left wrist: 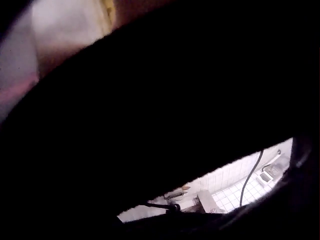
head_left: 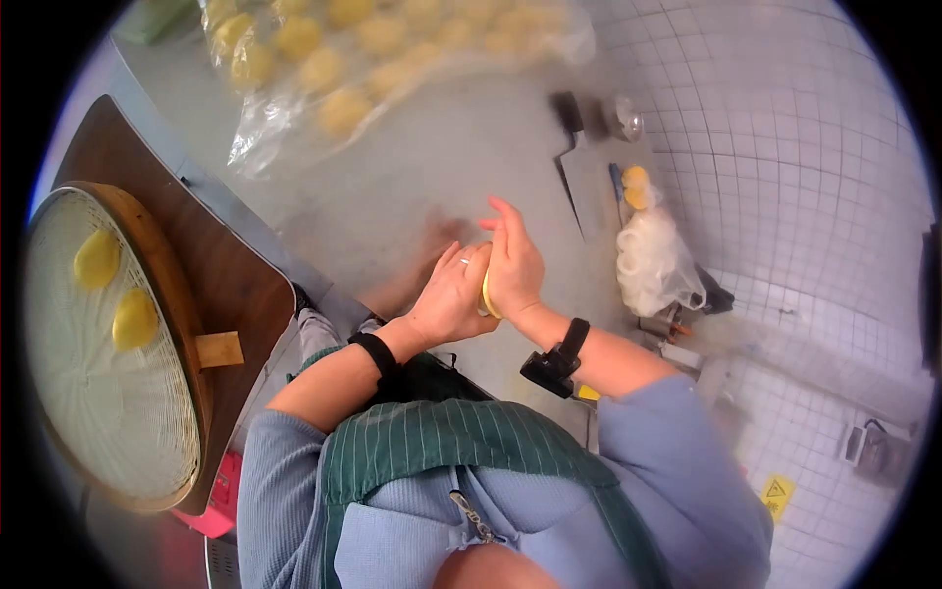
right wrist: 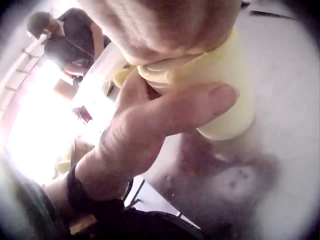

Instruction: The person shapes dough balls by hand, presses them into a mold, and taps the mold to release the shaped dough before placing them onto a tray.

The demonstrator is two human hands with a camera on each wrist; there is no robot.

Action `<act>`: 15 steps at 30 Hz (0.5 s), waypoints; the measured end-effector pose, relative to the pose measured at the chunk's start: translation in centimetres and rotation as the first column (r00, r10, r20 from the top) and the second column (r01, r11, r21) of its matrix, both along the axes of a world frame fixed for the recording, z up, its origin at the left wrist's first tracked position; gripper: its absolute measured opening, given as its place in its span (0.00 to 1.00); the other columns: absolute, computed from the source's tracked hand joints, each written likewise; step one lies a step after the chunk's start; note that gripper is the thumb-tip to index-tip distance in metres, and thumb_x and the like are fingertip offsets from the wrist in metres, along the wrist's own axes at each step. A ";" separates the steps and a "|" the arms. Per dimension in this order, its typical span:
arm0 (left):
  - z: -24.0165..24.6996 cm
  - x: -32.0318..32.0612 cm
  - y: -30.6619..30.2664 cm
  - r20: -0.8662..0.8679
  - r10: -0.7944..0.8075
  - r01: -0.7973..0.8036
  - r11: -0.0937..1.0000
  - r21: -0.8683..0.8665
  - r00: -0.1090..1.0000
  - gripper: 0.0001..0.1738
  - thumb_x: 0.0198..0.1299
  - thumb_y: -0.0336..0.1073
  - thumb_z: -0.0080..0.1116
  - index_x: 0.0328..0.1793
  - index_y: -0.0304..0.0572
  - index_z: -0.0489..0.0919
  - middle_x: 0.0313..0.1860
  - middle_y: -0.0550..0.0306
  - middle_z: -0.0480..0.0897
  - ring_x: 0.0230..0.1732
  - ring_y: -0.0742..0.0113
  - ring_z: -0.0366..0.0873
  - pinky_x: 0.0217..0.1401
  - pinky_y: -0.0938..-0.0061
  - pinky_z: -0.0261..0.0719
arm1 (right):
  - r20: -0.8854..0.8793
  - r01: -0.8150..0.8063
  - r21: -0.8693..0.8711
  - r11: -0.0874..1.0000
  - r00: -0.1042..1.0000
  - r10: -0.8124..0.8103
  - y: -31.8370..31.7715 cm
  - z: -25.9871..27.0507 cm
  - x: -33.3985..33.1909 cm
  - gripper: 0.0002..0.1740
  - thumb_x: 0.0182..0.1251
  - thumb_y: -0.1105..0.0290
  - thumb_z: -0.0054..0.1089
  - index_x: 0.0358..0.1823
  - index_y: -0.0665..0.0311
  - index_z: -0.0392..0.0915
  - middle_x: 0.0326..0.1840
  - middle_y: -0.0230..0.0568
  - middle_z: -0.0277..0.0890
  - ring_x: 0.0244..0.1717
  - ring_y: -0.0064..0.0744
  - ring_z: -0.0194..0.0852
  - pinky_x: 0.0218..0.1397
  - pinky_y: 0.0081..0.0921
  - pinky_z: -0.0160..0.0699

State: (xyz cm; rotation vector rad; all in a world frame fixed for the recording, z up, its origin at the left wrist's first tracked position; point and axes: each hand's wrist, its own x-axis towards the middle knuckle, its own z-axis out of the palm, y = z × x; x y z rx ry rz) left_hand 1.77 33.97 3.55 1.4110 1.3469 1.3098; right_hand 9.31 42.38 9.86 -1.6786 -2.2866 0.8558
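Observation:
A pale yellow, smooth lump that looks like dough (right wrist: 227, 112) sits between my two hands above the grey worktop (head_left: 392, 167). My left hand (head_left: 451, 299) holds it from the left, its thumb laid along the side in the right wrist view. My right hand (head_left: 515, 270) presses its palm against the lump, fingers fairly straight in the head view. Only a thin yellow edge shows between the palms from above. Dark material blocks most of the left wrist view.
Left, a round woven tray (head_left: 108, 412) bears two yellow rounds (head_left: 134, 319). Clear plastic sheeting (head_left: 265, 123) covers several more at the back. A cleaver (head_left: 577, 177) and a plastic bag with white contents (head_left: 648, 260) lie right. Another person (right wrist: 72, 40) is in the background.

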 end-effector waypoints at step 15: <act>-1.1 0.9 0.2 -0.161 0.143 -0.120 0.983 0.141 0.977 0.45 0.39 0.41 0.78 0.63 0.36 0.67 0.52 0.42 0.78 0.56 0.39 0.74 0.65 0.46 0.68 | -0.405 -0.044 0.207 0.977 0.905 0.126 0.3 -0.5 0.9 0.15 0.72 0.64 0.51 0.55 0.60 0.77 0.46 0.46 0.79 0.50 0.46 0.77 0.57 0.40 0.73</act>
